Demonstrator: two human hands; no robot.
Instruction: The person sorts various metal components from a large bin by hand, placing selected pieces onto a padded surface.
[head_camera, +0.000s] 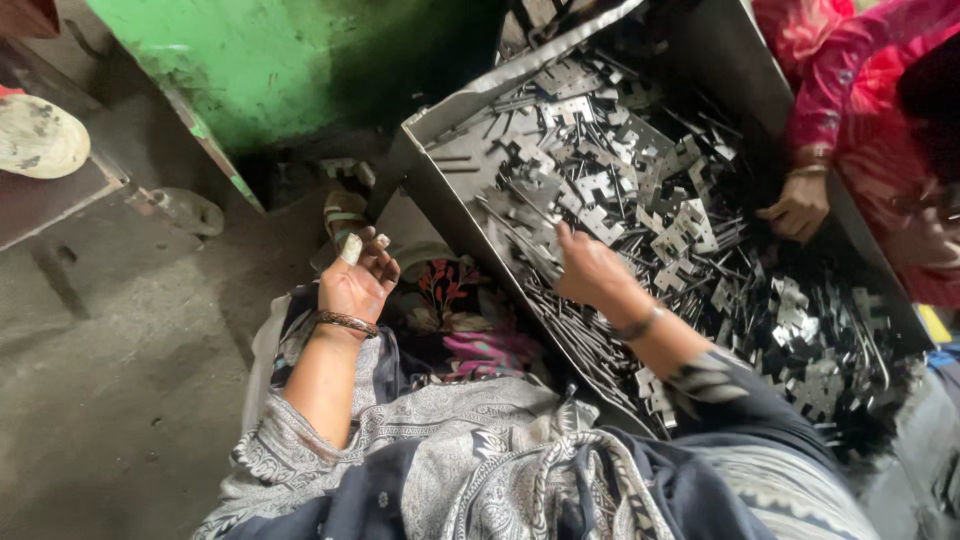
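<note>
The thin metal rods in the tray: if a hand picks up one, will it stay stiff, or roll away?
The rods look thin, straight and metallic, so one would probably stay stiff and feel light. Being round, it may roll on a flat surface. Here they lie tangled with flat notched plates, so the right hand may drag neighbours along.

right hand fingertips hidden among rods | co-worker's sleeve cut off | tray far end cut off

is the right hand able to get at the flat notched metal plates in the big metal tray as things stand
Probably yes: the right hand is already over the grey sheet-metal tray, among thin metal rods, with flat notched metal plates uncovered just beyond its fingers.
</note>
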